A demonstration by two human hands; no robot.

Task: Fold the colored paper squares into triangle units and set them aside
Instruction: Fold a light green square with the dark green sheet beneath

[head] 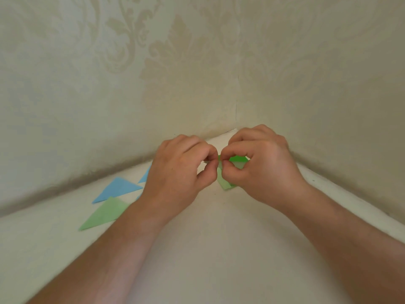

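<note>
Both hands meet over the corner of a white tabletop (208,249). Left hand (179,172) and right hand (260,167) pinch a green paper piece (225,183) between curled thumbs and forefingers, clamped on its top edge. Piece hangs between the hands, long axis roughly 12-to-6, lower tip pointing toward 5 o'clock. Folded triangles lie flat at 9 o'clock of the left hand: blue triangle (117,189), long axis 2-to-8, and pale green triangle (105,212) just below it, touching or overlapping, can't tell. Cream damask wallpaper (153,62) on both walls behind.
</note>
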